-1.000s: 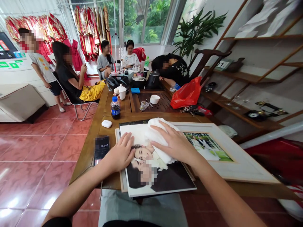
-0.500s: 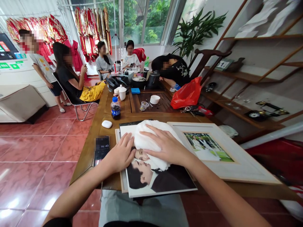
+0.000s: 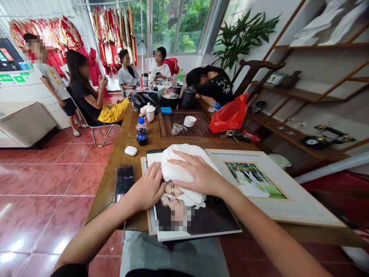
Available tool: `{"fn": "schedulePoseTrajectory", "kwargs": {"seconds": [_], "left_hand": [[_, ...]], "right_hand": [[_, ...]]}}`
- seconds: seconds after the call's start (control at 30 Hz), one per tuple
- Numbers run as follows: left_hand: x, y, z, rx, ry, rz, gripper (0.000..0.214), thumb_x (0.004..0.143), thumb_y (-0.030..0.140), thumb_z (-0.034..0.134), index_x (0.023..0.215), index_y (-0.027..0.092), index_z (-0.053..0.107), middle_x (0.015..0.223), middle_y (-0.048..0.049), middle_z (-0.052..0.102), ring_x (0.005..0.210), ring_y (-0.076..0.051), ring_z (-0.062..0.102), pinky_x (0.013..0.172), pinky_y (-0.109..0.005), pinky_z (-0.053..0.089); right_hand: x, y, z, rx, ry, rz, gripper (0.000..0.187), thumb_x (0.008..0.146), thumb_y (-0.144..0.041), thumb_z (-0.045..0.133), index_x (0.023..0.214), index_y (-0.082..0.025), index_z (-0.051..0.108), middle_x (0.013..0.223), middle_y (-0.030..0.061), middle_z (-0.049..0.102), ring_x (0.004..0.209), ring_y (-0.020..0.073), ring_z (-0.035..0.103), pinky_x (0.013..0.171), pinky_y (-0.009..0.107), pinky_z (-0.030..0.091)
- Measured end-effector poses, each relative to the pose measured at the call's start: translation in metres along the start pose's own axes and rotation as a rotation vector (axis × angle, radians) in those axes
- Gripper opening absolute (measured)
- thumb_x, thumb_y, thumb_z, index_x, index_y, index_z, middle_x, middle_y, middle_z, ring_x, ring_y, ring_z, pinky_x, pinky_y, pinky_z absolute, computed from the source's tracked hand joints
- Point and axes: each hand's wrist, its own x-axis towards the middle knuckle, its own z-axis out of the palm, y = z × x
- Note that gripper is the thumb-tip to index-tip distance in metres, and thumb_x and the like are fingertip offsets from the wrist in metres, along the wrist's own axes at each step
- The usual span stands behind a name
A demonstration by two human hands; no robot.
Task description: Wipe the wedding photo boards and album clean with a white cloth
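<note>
My right hand point(image 3: 201, 175) grips a bunched white cloth point(image 3: 194, 149), its fingers spread over the top and the cloth pressed onto a photo panel point(image 3: 210, 221). The panel shows a couple's portrait and lies at the table's front edge, stacked on other flat pieces. My left hand point(image 3: 150, 186) rests open and flat on the panel's left part, fingertips close to the cloth. Much of the picture's upper part is hidden under the cloth and hands. A framed wedding photo point(image 3: 253, 179) with a wide white mat lies to the right.
On the wooden table point(image 3: 115, 154) are a phone point(image 3: 125, 182), a white earbud case point(image 3: 130, 150), a dark drink bottle point(image 3: 142, 132), a white bowl point(image 3: 190, 121) and a red plastic bag point(image 3: 229, 117). Several people sit or stand beyond. Shelves point(image 3: 305, 96) line the right wall.
The right hand and the white cloth have shifted slightly left and toward the far side of the panel. The left hand stays nearly in place. The phone clock now reads 16:44.
</note>
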Motion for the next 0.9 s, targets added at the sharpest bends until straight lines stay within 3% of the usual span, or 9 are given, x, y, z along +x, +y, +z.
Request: {"fn": "schedulePoseTrajectory", "kwargs": {"seconds": [0.27,0.47,0.7,0.9], "left_hand": [[0.000,0.000,-0.001,0.011,-0.020,-0.020,0.049,0.106,0.034,0.032,0.143,0.003,0.038,0.155,-0.0268,0.037,0.152,-0.037,0.024,0.122,-0.053,0.030],[-0.001,-0.002,0.002,0.000,-0.012,-0.027,0.048,0.106,0.034,0.033,0.143,0.003,0.038,0.153,-0.0278,0.038,0.152,-0.036,0.025,0.121,-0.054,0.032],[0.000,-0.001,0.002,-0.001,0.003,-0.012,0.045,0.106,0.033,0.033,0.142,0.007,0.038,0.154,-0.0244,0.039,0.153,-0.034,0.024,0.122,-0.054,0.032],[-0.001,-0.002,0.001,0.012,-0.002,-0.009,0.045,0.106,0.033,0.032,0.142,0.006,0.039,0.154,-0.0255,0.039,0.152,-0.035,0.026,0.121,-0.055,0.032]], "right_hand": [[0.020,0.011,0.004,-0.014,0.049,0.162,0.065,0.092,-0.063,0.053,0.147,-0.029,0.048,0.162,0.0108,0.035,0.145,0.0360,0.039,0.112,0.061,0.035],[0.030,0.012,0.005,0.006,0.033,0.111,0.064,0.091,-0.063,0.054,0.146,-0.030,0.049,0.162,0.0093,0.036,0.146,0.0349,0.037,0.113,0.059,0.035],[0.019,0.013,-0.001,0.027,0.033,0.074,0.064,0.090,-0.063,0.057,0.144,-0.030,0.052,0.162,0.0092,0.036,0.144,0.0336,0.041,0.112,0.058,0.037],[-0.006,0.002,-0.004,0.024,0.035,0.025,0.060,0.089,-0.056,0.062,0.142,-0.030,0.055,0.160,0.0095,0.040,0.141,0.0343,0.044,0.111,0.058,0.038]]}}
